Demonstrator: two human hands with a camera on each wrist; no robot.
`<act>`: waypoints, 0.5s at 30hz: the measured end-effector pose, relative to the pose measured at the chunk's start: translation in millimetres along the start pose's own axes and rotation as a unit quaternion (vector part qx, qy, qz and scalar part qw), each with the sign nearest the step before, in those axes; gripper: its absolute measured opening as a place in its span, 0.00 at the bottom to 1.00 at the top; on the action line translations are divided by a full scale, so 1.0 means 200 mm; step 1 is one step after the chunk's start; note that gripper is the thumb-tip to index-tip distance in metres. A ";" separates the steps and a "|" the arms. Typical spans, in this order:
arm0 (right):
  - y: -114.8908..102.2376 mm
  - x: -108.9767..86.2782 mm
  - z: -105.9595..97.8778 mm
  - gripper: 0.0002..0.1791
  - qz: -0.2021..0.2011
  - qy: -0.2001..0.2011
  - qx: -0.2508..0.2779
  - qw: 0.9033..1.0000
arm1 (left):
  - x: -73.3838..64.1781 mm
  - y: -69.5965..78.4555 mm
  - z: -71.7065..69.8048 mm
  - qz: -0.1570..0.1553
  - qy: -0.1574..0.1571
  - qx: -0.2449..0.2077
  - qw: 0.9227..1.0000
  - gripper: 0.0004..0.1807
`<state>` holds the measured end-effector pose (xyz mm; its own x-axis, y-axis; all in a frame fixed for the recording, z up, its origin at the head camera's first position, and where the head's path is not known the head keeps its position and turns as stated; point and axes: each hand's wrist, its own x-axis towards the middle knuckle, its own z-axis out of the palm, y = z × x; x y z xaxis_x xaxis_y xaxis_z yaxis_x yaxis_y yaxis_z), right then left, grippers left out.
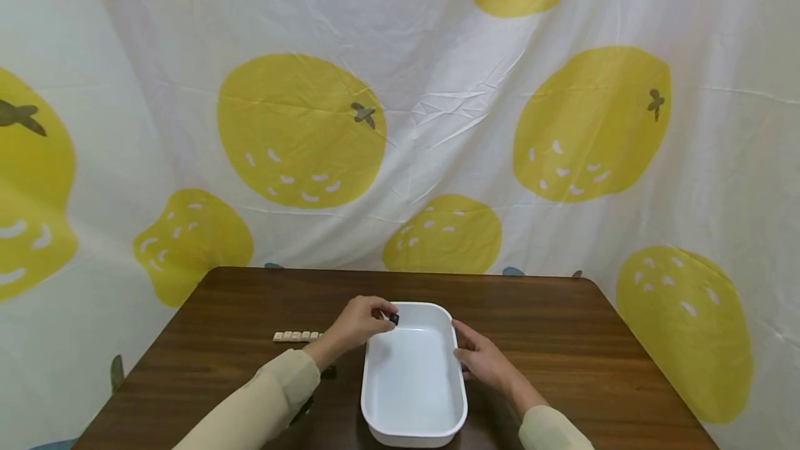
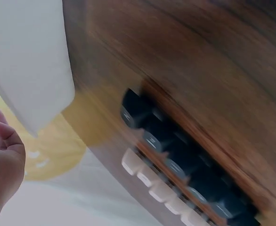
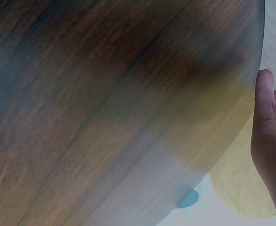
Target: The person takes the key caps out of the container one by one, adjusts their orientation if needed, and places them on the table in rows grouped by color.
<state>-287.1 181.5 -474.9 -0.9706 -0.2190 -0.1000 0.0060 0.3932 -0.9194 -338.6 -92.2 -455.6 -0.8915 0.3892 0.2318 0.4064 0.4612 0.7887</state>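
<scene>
My left hand (image 1: 361, 319) pinches a small black keycap (image 1: 394, 319) between thumb and fingertips, over the far left part of a white rectangular tray (image 1: 414, 380). In the left wrist view, the keycap shows only as a dark bit at the left edge beside the fingers. My right hand (image 1: 487, 361) rests along the tray's right side, its fingertips at the rim and wall. The right wrist view shows a straight finger (image 3: 264, 96) against the pale wall. Nothing lies on the tray's visible floor.
Left of the tray stand a row of black keycaps (image 2: 175, 162) and a row of pale keycaps (image 1: 296, 336); the left arm partly covers them in the head view. A brown wooden table (image 1: 550, 318) backs onto a lemon-print curtain (image 1: 425, 110).
</scene>
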 end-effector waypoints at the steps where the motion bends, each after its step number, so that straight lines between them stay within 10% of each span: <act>1: 0.00 0.00 0.00 0.31 0.001 0.000 -0.001 1.000 | -0.01 -0.01 -0.01 -0.006 0.002 -0.001 1.000 0.10; 15: 0.00 0.00 0.00 0.31 0.009 0.004 -0.008 1.000 | -0.12 -0.11 -0.21 -0.044 0.036 -0.015 0.998 0.13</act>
<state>-287.7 181.6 -475.0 -0.9723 -0.2045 -0.1132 0.0194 0.4121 -0.9109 -335.2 -144.5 -455.4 -0.9361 0.2889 0.2005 0.3206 0.4671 0.8240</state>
